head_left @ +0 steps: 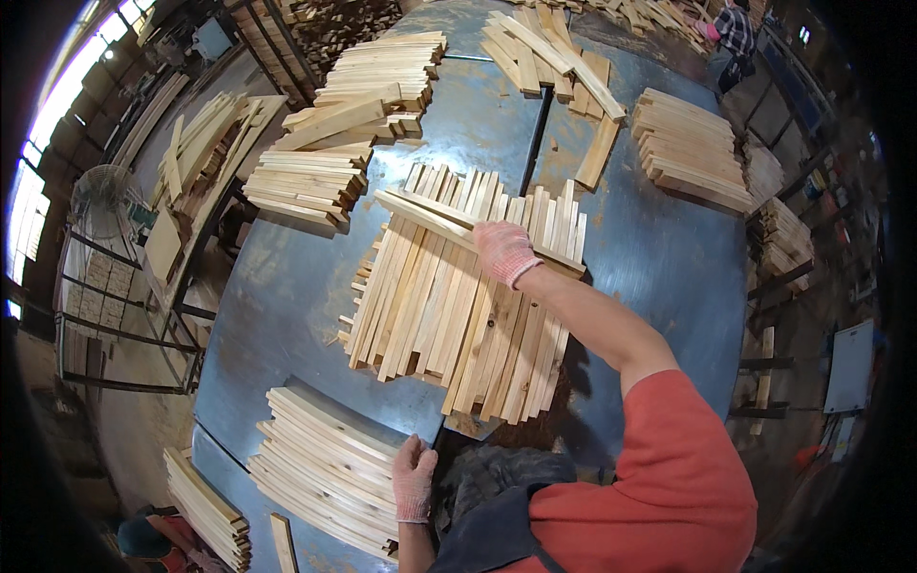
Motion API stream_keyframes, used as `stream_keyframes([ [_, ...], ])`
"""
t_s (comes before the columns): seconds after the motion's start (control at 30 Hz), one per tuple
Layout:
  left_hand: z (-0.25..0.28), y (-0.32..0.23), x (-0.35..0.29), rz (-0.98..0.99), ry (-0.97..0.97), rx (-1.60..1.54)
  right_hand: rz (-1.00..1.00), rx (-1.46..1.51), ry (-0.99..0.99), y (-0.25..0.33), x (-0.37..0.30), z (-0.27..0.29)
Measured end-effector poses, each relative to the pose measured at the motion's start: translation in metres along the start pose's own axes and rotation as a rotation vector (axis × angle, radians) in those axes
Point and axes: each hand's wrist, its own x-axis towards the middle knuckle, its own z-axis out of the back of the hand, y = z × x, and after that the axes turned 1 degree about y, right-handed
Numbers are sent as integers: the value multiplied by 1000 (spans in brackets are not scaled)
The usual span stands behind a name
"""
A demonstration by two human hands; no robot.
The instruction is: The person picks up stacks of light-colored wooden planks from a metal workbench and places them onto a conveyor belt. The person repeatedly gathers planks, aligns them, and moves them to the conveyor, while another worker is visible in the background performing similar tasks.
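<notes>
My right hand (504,251), in a pinkish knit glove, is closed around two pale wooden slats (430,219) lying crosswise over the far part of a wide pile. That pile of wooden slats (430,306) spreads over the middle of the metal table, its pieces side by side with uneven ends. My left hand (414,477), gloved likewise, rests against the right ends of a neat stack of slats (330,468) at the near left. Its fingers reach up along the ends, loosely extended, and grip nothing that I can see.
On the blue-grey metal table (659,315) are more slat stacks (310,181) at the far left, another stack (688,148) at the far right and loose boards (554,57) at the back. A fan (100,201) stands left. Co-workers are at the far right (734,38) and lower left (153,537).
</notes>
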Motion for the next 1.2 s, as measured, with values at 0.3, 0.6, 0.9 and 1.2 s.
stream_keyframes([
  [0.3, -20, 26, -18, 139, 12, -1, 141, -51, -288, -21, -4, -21],
  [0.6, -11, 29, -18, 180, -38, -21, -92, 27, 106, -24, 46, 19],
  [0.9, 44, 43, -67, 204, -332, 2, -88, -25, -188, -81, 83, -46],
  [1.2, 113, 127, -119, 224, -592, -155, 82, 8, -389, -6, 45, -23],
])
